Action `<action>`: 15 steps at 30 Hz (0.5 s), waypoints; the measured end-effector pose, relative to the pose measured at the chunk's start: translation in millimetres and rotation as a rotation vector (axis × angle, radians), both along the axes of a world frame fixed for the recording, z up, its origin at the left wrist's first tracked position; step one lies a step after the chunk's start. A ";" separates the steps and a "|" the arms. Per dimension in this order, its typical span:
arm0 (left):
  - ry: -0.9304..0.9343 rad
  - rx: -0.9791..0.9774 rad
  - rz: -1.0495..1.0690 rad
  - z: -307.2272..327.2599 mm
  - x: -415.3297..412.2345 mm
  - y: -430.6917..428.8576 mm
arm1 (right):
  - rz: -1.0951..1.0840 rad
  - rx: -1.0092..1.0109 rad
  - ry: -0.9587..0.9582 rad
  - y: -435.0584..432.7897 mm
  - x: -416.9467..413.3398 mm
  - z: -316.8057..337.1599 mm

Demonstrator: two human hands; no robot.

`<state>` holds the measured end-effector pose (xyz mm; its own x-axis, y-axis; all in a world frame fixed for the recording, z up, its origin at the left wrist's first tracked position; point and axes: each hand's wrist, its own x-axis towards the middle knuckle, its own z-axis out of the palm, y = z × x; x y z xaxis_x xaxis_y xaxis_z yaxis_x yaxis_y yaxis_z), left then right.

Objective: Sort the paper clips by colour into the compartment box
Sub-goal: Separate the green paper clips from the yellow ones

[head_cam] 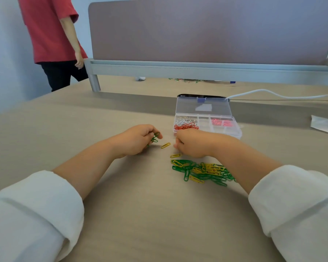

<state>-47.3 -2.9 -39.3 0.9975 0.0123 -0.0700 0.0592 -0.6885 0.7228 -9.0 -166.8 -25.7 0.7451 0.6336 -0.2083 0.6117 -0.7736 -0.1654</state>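
Loose pile: green and yellow paper clips (203, 171) lie tangled on the counter (136, 214), just beside the right forearm and nearer the camera than the right hand.
Stray clips: one yellow clip (165, 145) lies flat between the two hands. A second yellow clip (176, 155) lies at the far edge of the pile, by the base of the right hand.
Held clips: a few green clips (154, 138) hang from the left fingertips, just above the counter.
Left hand (136, 138): its grip is a pinch, thumb and curled fingers closed on the green clips.
Right hand (191, 143): knuckles up, fingers curled under and touching the counter. I cannot tell whether its grip holds anything.
Compartment box (237, 132): clear plastic, just beyond the right hand, with its lid (203, 106) raised at the back.
Sorted so far: silver-white clips (186, 120) in the far-left compartment, red clips (186, 127) in the one nearer, pink clips (221, 122) towards the right.
Sleeves: white, rolled back on both forearms.
Behind: a white cable (273, 92) runs right from behind the box, below a mauve divider screen (206, 31).
Far left: a person in a red shirt (49, 29) stands past the counter's edge.
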 end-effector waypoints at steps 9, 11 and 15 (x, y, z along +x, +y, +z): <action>-0.048 -0.354 0.220 -7.9 7.4 -11.2 | -0.092 0.363 0.163 -21.5 1.2 5.5; -0.042 -0.451 0.237 -8.9 8.0 -19.8 | -0.100 0.408 0.193 -28.1 1.5 6.0; -0.038 -0.547 0.223 -9.7 16.6 -35.1 | -0.131 0.396 0.246 -42.0 -2.5 0.1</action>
<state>-30.7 -38.0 -49.1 0.9770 0.1937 -0.0897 0.1269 -0.1894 0.9737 -11.6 -208.8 -25.6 0.7828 0.6039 -0.1501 0.4192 -0.6900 -0.5901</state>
